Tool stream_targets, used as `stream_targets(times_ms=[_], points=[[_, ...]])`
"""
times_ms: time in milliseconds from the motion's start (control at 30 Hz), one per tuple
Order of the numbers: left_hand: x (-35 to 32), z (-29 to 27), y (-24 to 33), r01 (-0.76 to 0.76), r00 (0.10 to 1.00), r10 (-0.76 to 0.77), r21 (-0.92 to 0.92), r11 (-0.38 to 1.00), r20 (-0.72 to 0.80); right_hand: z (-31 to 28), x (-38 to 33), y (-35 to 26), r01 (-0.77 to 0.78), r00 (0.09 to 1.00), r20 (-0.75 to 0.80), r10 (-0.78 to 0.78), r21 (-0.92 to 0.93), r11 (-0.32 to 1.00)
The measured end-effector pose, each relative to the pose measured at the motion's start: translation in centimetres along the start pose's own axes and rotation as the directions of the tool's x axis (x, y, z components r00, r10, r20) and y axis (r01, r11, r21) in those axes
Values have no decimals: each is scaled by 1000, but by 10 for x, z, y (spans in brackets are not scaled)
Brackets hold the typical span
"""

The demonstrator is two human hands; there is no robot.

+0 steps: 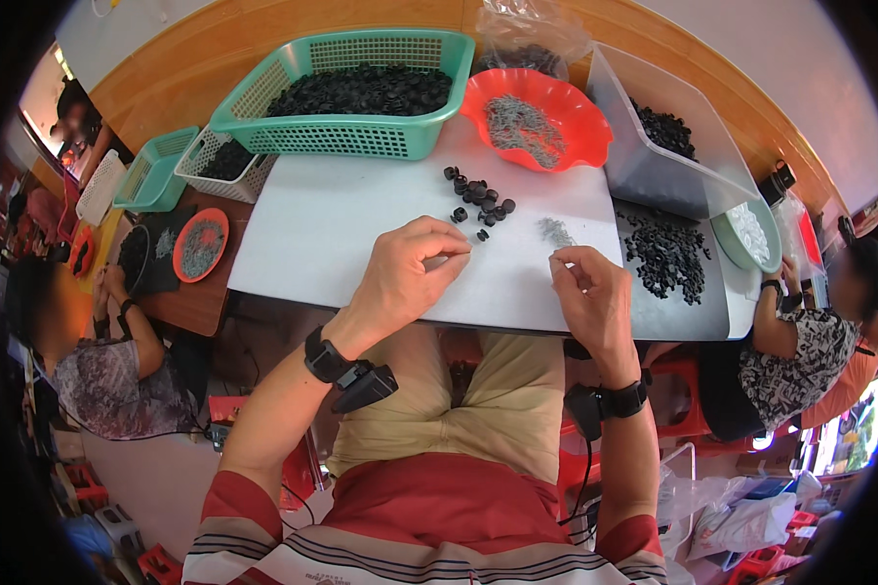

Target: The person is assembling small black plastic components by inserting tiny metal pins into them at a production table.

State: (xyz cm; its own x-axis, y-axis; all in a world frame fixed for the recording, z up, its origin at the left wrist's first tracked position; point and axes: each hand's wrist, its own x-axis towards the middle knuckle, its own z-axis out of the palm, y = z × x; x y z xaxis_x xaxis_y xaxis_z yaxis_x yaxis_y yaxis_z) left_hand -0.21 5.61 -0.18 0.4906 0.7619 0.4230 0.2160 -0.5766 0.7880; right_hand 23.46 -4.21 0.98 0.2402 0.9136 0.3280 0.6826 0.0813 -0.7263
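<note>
Our left hand (pixel 410 273) and right hand (pixel 590 292) each pinch something tiny, light and stiff at the fingertips, black caps (pixel 478 200) just beyond

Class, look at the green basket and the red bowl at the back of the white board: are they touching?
Touching. The head view shows the red bowl rim pressed against the green basket corner, no gap between them.

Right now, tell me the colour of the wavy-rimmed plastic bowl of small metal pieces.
Red-orange wavy-rimmed plastic bowl, head view.
</note>
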Motion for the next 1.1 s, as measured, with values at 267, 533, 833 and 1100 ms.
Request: stream_targets(times_ms=[267, 533, 833, 1100], points=[[-1, 5, 14, 140, 989, -128, -208, 968, 69, 6, -5, 0, 288, 957, -61, -282, 188, 939], [-8, 17, 22, 157, 985, -140, -199, 967, 96, 19, -16, -10, -43, 997, 80, -4, 579, 814], [-13, 26, 30, 29, 994, -21, -82, 996, 103, 26, -18, -14, -175, 980, 177, 91, 546, 820], [-17, 30, 28, -91, 992, 90, 9, 996, 89, 22, -19, -16, -188, 977, 184, 112, 470, 863]])
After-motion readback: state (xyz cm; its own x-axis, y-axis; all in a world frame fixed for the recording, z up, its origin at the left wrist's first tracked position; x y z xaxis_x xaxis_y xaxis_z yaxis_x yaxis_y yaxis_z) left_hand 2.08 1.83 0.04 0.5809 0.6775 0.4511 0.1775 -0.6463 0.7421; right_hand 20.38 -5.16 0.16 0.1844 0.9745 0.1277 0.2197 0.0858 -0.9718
